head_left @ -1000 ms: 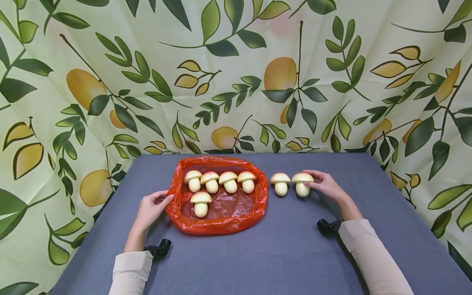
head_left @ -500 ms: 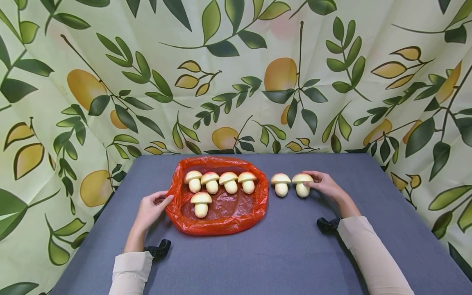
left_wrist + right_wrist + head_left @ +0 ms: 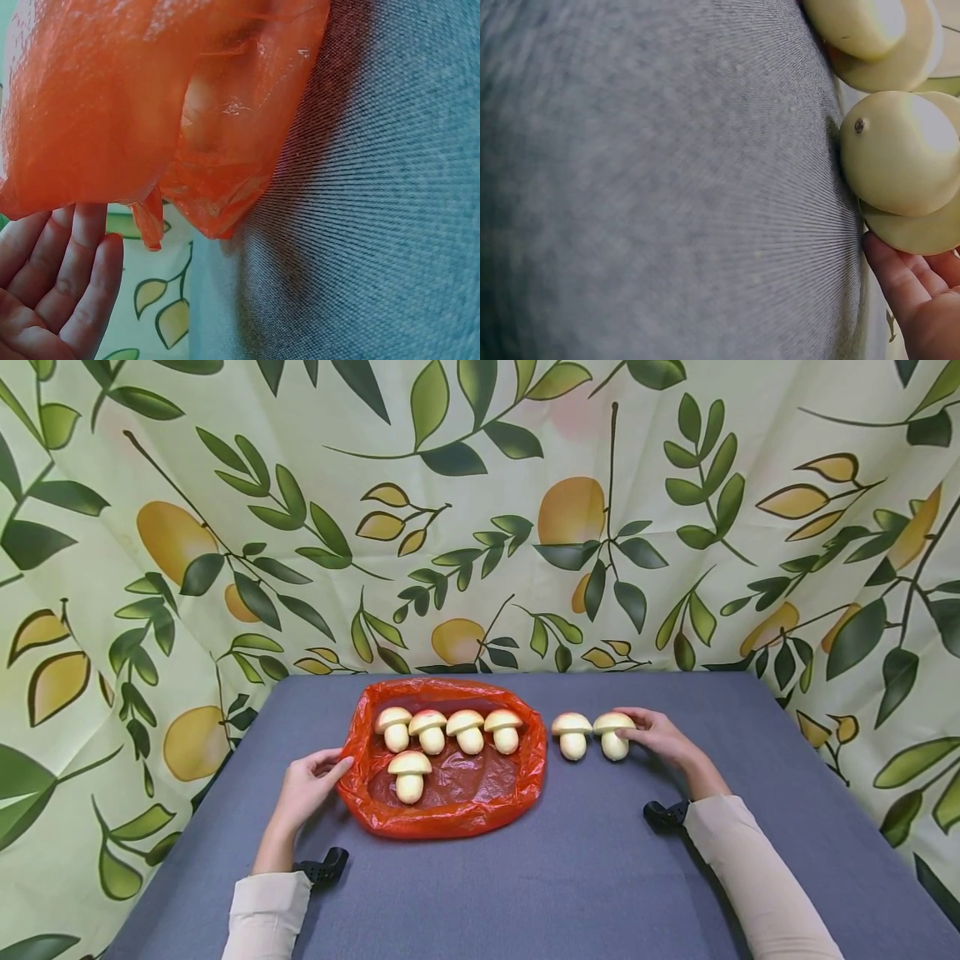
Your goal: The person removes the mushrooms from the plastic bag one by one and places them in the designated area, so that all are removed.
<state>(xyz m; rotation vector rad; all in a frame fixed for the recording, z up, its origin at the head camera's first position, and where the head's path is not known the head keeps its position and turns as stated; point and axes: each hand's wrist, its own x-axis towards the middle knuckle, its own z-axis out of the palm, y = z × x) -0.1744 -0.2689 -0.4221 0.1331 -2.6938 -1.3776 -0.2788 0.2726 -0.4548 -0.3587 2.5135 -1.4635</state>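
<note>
A red plastic bag (image 3: 457,822) lies spread on the table with its rim rolled into an oval. Inside it are several pale mushrooms with reddish-tinged caps, one mushroom (image 3: 409,783) alone in the front row. My left hand (image 3: 306,785) holds the bag's left rim between thumb and fingers; some fingertips are hidden behind the plastic (image 3: 97,112) in the left wrist view. Right of the bag stands a mushroom (image 3: 573,744). Beside it, my right hand (image 3: 663,739) grips another mushroom (image 3: 615,746) by the right side of its cap. Its rounded stem (image 3: 900,154) faces the right wrist camera.
A blue-grey cloth (image 3: 487,893) covers the table. Behind it hangs a curtain (image 3: 480,527) printed with leaves and fruit. Black devices are strapped at the left wrist (image 3: 326,866) and the right wrist (image 3: 667,818).
The gripped mushroom has shifted very slightly left, closer to its neighbour, along with my right hand. My left hand and the bag stay in place.
</note>
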